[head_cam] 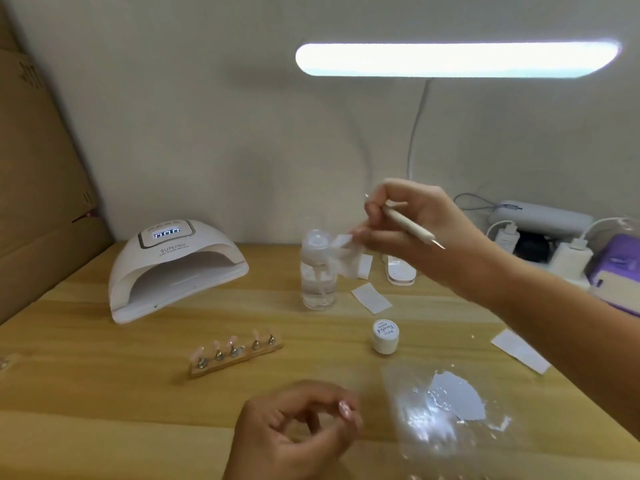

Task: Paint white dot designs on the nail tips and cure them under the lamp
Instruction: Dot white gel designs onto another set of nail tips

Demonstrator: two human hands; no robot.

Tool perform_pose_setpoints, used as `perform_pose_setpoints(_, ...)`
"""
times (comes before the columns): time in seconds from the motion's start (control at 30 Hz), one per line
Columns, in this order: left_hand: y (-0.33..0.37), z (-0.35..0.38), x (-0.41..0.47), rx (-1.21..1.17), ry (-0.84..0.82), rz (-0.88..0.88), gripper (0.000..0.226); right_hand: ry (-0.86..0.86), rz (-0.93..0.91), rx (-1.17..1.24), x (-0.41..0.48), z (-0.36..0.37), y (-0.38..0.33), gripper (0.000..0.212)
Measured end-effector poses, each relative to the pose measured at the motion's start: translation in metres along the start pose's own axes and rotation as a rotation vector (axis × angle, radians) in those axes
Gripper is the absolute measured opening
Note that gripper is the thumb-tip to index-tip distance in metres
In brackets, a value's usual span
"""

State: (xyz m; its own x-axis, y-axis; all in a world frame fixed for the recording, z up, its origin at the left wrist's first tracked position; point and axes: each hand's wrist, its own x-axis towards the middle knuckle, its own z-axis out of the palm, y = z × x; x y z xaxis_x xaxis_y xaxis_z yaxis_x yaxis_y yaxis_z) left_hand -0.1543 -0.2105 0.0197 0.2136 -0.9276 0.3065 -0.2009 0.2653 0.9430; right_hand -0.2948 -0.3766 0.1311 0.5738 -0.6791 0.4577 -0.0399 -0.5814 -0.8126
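Wood table (pixel 121 410) is carrying cure lamp (pixel 173 268) back-left. R hand (pixel 415 233) is gripping dotting tool (pixel 408 226) + wipe (pixel 348 258) over pump bottle (pixel 318 282). L hand (pixel 294 431) is pinching nail tip (pixel 344 407) near front edge, stand (pixel 235 358) just beyond.

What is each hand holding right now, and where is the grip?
Right hand holds the dotting tool, grip near its upper end, and pinches a wipe by its top edge. Left hand is curled; whether it holds anything cannot be told.

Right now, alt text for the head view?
Right hand holds a dotting tool and a white wipe by a clear pump bottle. Left hand lies curled in front; nail tips on a holder stand near the curing lamp.
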Motion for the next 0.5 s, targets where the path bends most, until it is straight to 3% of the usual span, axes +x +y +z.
perform_pose_setpoints(0.1,0.016,0.005,0.005,-0.091,0.058,0.062,0.015,-0.009,0.087,0.196,-0.043,-0.012,-0.015,0.025)
perform_pose_setpoints(0.33,0.06,0.042,0.005,-0.339,-0.154,0.052,0.017,0.122,0.146,0.253,-0.115,-0.031,-0.036,0.023)
perform_pose_setpoints(0.5,0.069,0.07,0.001,-0.19,-0.123,0.036,0.022,0.218,0.157,0.332,-0.151,-0.043,-0.041,0.023)
